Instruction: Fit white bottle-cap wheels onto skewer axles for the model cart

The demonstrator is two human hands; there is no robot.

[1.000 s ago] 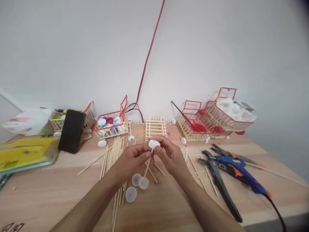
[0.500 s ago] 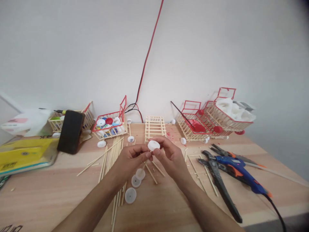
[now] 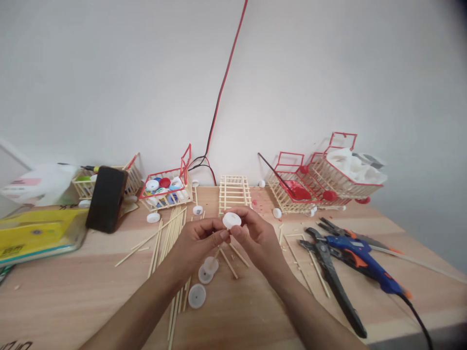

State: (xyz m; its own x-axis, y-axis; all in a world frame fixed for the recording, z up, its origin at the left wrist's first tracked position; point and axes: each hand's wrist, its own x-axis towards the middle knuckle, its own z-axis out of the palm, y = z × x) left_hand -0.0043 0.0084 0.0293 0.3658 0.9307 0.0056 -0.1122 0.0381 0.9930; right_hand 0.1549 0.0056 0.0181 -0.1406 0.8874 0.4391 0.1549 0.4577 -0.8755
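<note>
My left hand (image 3: 197,243) and my right hand (image 3: 255,236) meet above the middle of the wooden table (image 3: 73,296). Together they hold a thin wooden stick (image 3: 218,251) that slants down toward me. A white bottle cap (image 3: 232,220) sits on its top end, pinched by my right fingers. A second white cap (image 3: 211,265) is fixed on its lower end. My left fingers grip the stick just below the top cap. Two loose white caps (image 3: 197,295) lie on the table under my hands.
A bundle of wooden sticks (image 3: 171,233) lies left of my hands, a stick ladder frame (image 3: 234,192) beyond them. Stick carts (image 3: 168,189) with caps stand at the wall, red-trimmed carts (image 3: 324,180) at right. Pliers (image 3: 328,267) and a blue glue gun (image 3: 361,260) lie right. A dark phone (image 3: 106,198) leans at left.
The stick's lower cap has swung up and toward my left hand. The top cap has tilted slightly, and both hands stay close together in the same place.
</note>
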